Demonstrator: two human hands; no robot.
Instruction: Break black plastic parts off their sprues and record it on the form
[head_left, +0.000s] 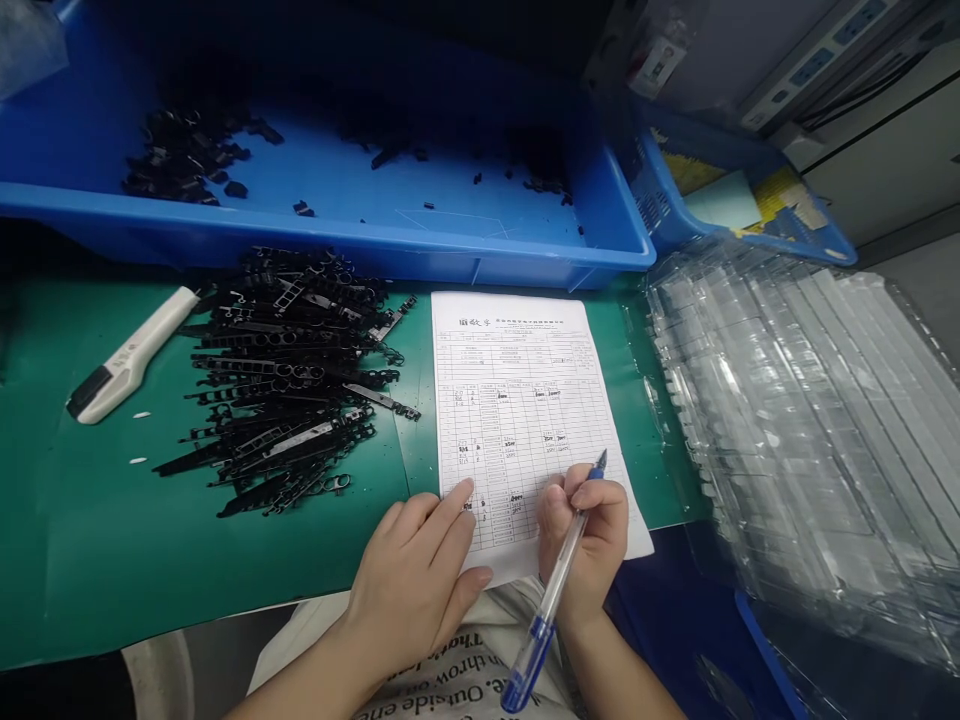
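A printed form (517,400) with a table and handwritten entries lies on the green mat. My left hand (420,560) rests flat on its lower left part, fingers stretched out, holding nothing. Between the fingers of my right hand (589,540) is a clear pen with blue ends (559,575), over the form's lower right part. The pen's tip points up and away from me, and its capped end hangs toward my lap. Left of the form, a pile of thin black plastic parts (292,370) lies on the mat.
A white and black cutter (135,355) lies left of the pile on the green mat (82,530). Behind stands a large blue bin (337,235) with small black pieces. Stacked clear plastic trays (810,430) stand at the right, below a blue basket (832,235).
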